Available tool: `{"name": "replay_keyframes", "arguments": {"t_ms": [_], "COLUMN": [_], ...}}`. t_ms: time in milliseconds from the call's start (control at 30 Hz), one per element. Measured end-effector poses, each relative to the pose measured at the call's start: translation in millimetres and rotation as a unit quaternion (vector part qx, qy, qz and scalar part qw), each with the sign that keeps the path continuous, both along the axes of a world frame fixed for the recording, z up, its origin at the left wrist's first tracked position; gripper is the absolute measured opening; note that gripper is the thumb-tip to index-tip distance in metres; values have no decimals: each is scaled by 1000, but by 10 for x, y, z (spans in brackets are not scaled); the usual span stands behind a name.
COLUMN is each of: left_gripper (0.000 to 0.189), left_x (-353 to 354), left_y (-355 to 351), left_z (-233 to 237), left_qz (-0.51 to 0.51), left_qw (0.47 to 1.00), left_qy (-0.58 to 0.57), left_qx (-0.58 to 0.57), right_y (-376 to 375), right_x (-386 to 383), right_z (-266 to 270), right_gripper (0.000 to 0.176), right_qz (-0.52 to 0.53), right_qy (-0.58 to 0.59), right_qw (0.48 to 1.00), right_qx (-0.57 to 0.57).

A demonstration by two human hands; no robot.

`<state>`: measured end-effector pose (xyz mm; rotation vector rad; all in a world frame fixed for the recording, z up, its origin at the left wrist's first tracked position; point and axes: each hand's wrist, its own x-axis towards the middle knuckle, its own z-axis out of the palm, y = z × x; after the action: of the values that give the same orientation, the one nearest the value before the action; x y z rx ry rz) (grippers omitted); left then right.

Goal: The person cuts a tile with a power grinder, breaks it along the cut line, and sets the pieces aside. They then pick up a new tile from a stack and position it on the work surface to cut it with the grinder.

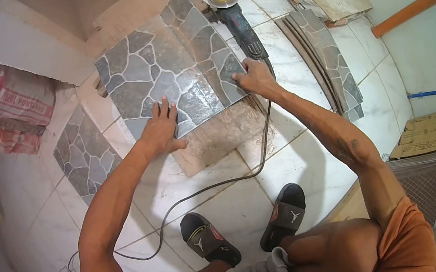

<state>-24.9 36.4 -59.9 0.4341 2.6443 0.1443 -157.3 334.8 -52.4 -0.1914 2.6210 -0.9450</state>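
A large stone-patterned tile (138, 63) lies in front of me, with a narrow tile strip (200, 38) of the same pattern along its right side. My left hand (158, 131) rests on the tile's near left part, fingers spread. My right hand (258, 78) pinches the near right edge of the tile strip between thumb and fingers. Just beyond that hand, an angle grinder (241, 28) with a round cutting disc lies on the floor. Below the tile is a dusty brown board or tile (218, 139), partly covered.
A power cord (203, 187) curves across the white tiled floor near my feet. More patterned tiles lean in a stack (325, 54) at right; another patterned piece (85, 152) lies at left. A cement bag (17, 106), an orange pipe (405, 14) and cardboard (425, 134) stand around.
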Motion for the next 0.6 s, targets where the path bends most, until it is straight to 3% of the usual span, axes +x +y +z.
{"name": "replay_keyframes", "arguments": {"t_ms": [200,500,600], "left_gripper": [116,116,116], "left_x": [-2,-13,-18], "left_y": [8,16,16], "left_z": [20,21,26], "left_qz": [-6,-3,12], "left_qw": [1000,1000,1000], "left_qy": [-1,-8,-28], "left_qx": [-8,-16,-5], "right_y": [-94,-127,119], "right_x": [-1,53,54], "right_z": [-229,-1,123], "right_gripper": [44,46,35], "right_qz": [-11,-103,-111], "right_qy": [82,98,141], "right_qw": [991,987,981], "right_qx": [-102,-73,-76]}}
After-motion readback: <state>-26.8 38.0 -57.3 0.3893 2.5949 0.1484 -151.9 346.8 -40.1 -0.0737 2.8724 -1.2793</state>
